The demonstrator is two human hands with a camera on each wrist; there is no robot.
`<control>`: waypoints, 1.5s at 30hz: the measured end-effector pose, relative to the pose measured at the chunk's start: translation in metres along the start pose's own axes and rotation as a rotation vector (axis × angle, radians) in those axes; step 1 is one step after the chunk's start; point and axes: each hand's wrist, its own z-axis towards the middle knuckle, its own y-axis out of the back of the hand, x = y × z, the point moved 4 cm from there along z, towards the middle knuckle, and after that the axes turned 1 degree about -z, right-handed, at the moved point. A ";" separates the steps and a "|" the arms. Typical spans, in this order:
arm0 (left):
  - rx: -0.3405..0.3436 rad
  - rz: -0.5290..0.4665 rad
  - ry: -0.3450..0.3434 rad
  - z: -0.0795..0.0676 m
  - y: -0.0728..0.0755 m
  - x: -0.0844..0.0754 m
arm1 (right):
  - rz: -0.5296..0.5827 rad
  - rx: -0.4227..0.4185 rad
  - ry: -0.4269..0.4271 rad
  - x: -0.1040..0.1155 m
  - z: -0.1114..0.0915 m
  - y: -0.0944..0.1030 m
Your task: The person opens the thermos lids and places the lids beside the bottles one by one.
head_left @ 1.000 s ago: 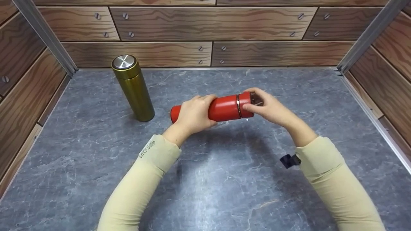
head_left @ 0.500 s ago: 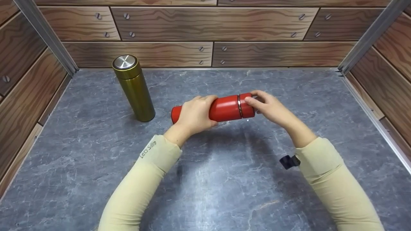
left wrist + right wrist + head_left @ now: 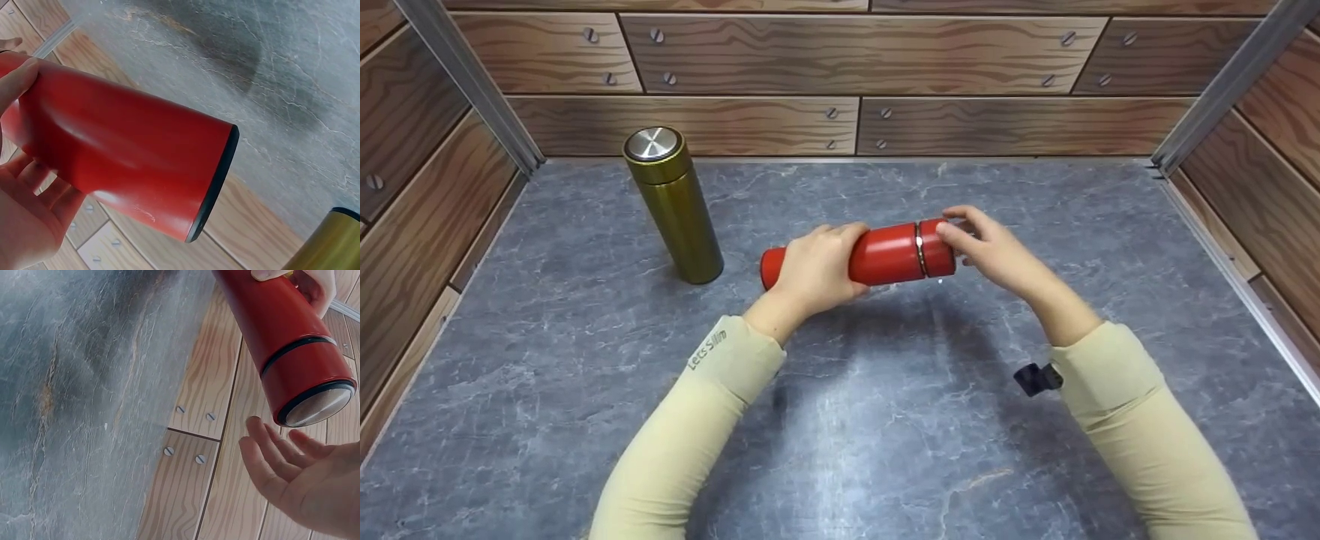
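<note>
A red thermos flask [image 3: 889, 255] is held off the table, lying nearly level with its lid end to the right. My left hand [image 3: 816, 268] grips its body from above, thumb on the near side. In the left wrist view the flask's dark base rim [image 3: 214, 185] faces the olive-gold flask. My right hand [image 3: 994, 251] is beside the lid [image 3: 936, 247], fingers loosely bent. The right wrist view shows that hand [image 3: 304, 478] apart from the lid's silver end disc [image 3: 318, 406], with nothing between its fingers. The lid sits on the flask.
An olive-gold flask [image 3: 679, 217] with a silver-topped lid stands upright at the back left. Wood-patterned walls [image 3: 855, 56] enclose the grey marbled table [image 3: 840, 450]. A black camera mount [image 3: 1035, 379] sticks out from the right sleeve.
The right hand has come off the lid, its thumb and fingers drawing back to the right. The left hand and the red flask have stayed almost in place.
</note>
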 end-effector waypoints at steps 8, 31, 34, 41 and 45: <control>0.002 -0.005 0.001 0.001 0.000 -0.001 | -0.021 -0.002 0.015 0.001 -0.002 0.001; 0.004 -0.007 0.016 0.000 -0.002 0.000 | -0.031 0.004 0.017 0.000 -0.002 0.001; 0.002 -0.012 0.021 0.000 -0.002 0.000 | -0.019 -0.004 -0.029 -0.001 -0.001 0.000; -0.004 -0.005 0.005 0.000 -0.002 -0.001 | -0.013 0.004 -0.024 -0.001 -0.001 0.000; -0.006 -0.002 0.006 0.000 -0.002 0.001 | -0.016 0.016 0.002 -0.001 -0.002 0.000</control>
